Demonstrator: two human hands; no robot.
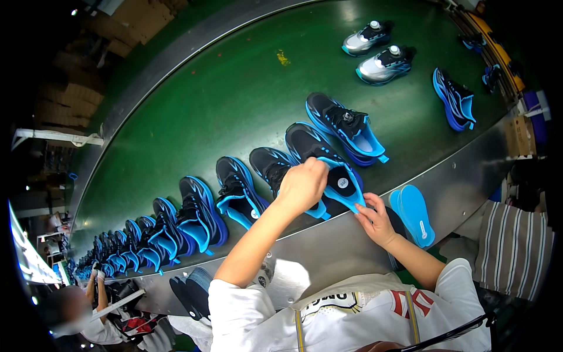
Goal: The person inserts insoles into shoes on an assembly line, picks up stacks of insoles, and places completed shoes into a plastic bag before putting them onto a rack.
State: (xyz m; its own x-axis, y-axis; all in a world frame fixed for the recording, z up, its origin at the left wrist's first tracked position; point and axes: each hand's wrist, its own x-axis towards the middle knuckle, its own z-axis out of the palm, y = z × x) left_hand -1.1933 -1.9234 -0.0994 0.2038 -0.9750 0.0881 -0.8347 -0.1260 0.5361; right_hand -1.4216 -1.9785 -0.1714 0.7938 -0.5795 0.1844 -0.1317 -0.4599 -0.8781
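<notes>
A black and blue sneaker [306, 141] stands on the green belt in front of me, toe pointing away. My left hand [304, 185] is closed at the near-left side of its opening, with the fingertips at the collar; the exact grip is partly hidden. At the heel, my right hand [376, 220] pinches the light blue collar between thumb and fingers. Inside the shoe a dark insole [339, 176] with a round white label shows. Another black and blue sneaker [272, 167] sits just left, partly behind my left hand. A matching sneaker [346, 126] with a dial stands to the right.
Several similar sneakers [196, 205] line the belt's [234, 100] near edge leftward. Two silver sneakers [384, 66] and a lone blue-black sneaker [453, 100] are farther right. Blue insoles [415, 214] and dark insoles [192, 292] lie on the metal ledge. A co-worker's arms [99, 293] reach in far left.
</notes>
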